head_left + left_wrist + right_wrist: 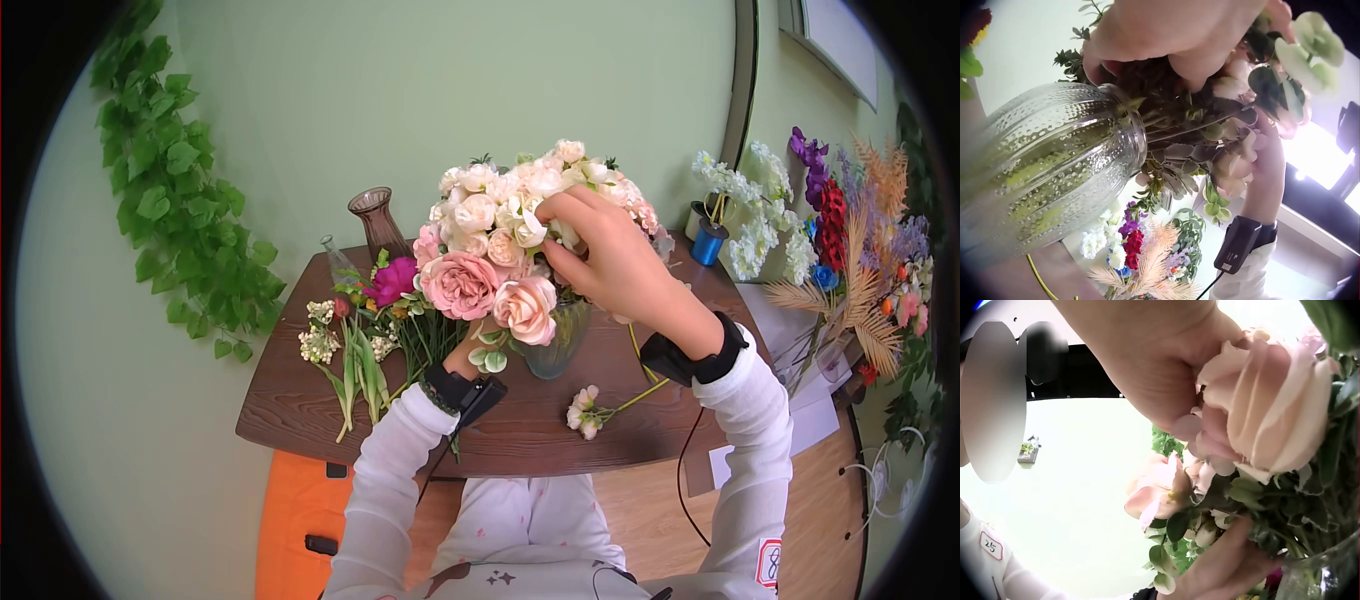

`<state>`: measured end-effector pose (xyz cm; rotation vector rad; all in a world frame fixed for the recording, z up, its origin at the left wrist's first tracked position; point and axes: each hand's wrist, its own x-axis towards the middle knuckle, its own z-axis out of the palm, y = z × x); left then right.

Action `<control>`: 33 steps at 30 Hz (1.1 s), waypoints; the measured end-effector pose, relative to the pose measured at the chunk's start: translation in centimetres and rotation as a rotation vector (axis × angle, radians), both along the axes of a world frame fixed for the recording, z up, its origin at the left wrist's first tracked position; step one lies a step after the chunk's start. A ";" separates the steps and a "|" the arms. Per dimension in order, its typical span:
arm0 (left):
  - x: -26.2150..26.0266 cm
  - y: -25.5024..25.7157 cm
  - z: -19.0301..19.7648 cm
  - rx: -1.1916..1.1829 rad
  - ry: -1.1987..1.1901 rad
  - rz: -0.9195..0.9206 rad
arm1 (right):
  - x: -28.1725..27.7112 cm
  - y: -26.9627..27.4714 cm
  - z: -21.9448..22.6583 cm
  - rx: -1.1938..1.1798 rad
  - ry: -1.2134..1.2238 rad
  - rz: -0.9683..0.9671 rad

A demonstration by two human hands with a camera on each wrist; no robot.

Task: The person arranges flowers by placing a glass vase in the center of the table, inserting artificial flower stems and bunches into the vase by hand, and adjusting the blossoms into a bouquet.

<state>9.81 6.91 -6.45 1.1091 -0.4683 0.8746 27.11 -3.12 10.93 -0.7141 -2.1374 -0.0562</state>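
A bouquet of cream and pink roses (pixel 462 285) fills a ribbed glass vase (pixel 560 345) (pixel 1054 150). Partly hidden under the blooms, the left hand (pixel 463 355) (pixel 1172 31) (pixel 1222 569) curls round the leafy stems just above the vase's mouth. The right hand (pixel 615 260) (pixel 1154 362) reaches over the bouquet from the right, thumb and forefinger pinching at a white flower (pixel 526 228) near its top. Blooms cover those fingertips in the right wrist view, where a large pale pink rose (pixel 1272 406) sits beside the hand.
On the brown table (pixel 290 400), a smoky vase (pixel 378 222), a small clear bottle (pixel 338 262), a magenta flower (pixel 391 281) and loose stems lie or stand left. A cream flower sprig (pixel 584 412) lies in front. Blue wire spool (pixel 708 243) and more flowers (pixel 832 225) are right.
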 end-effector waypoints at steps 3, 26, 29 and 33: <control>-1.9 4.4 -6.0 -0.138 0.116 0.013 | 0.0 -0.1 -0.2 0.045 0.004 -0.049; -1.0 -5.3 3.7 -0.073 0.278 0.175 | 1.6 -1.0 0.0 0.196 0.058 -0.230; -1.6 -9.8 6.7 0.055 0.563 0.810 | 1.9 -0.4 -0.5 0.116 0.150 -0.384; -2.8 -3.2 1.8 0.383 0.792 0.951 | 2.3 0.7 -1.5 -0.137 0.154 -0.194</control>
